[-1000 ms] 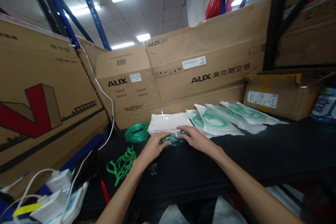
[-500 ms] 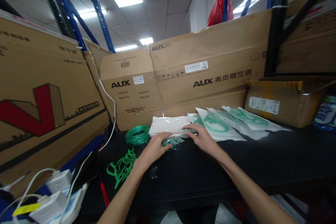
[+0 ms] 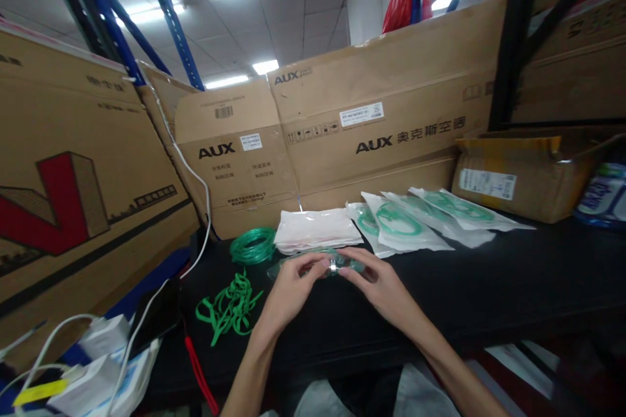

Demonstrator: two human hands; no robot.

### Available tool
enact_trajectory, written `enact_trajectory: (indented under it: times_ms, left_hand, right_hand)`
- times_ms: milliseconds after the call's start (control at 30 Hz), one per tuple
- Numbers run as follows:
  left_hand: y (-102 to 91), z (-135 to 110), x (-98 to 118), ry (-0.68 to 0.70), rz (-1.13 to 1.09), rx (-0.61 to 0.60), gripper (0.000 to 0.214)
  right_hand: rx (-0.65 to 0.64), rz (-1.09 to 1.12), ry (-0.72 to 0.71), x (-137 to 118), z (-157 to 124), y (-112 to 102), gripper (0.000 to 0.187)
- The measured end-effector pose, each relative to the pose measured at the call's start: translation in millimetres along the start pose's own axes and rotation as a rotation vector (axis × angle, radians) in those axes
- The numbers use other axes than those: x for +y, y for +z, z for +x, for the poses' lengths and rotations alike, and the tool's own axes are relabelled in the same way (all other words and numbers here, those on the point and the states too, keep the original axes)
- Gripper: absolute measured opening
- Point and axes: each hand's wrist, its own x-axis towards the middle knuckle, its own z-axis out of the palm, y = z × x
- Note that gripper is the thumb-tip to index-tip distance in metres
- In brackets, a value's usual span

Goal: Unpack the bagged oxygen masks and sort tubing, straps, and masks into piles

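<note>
Left hand (image 3: 288,290) and right hand (image 3: 379,283) pinch what seems a clear mask (image 3: 283,266), white bags (image 3: 315,229) just behind, green coil (image 3: 253,245) leftward.

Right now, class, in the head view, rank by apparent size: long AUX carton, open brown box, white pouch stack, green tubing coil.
1. long AUX carton
2. open brown box
3. white pouch stack
4. green tubing coil
Carton and box sit farther back yet look bigger: order holds.

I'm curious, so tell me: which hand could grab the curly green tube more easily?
Probably the left hand. The green tube coil lies on its side of the clear plastic piece both hands pinch; the right hand would have to cross over.
</note>
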Motion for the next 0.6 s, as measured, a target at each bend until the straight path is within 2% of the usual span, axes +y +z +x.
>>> enact_trajectory:
  times_ms: [167,333,500,600]
  left_hand:
    - [2.4,-10.8,-4.6,-0.057,-0.080,-0.083,0.030]
    - [7.4,-13.0,-10.7,-0.046,-0.052,-0.097,0.032]
    - [15.4,-12.1,-13.7,-0.033,0.060,-0.040,0.029]
    - [18.8,-13.2,-12.0,-0.029,0.051,0.024,0.028]
  right_hand:
    - [-0.027,0.069,0.159,-5.5,-12.8,-2.0,0.040]
    - [-0.015,0.083,0.205,-4.7,-17.3,0.2,0.039]
    - [0.014,0.057,0.194,-1.9,-21.9,6.6,0.028]
    - [0.058,0.020,0.192,-0.8,-24.5,9.2,0.028]
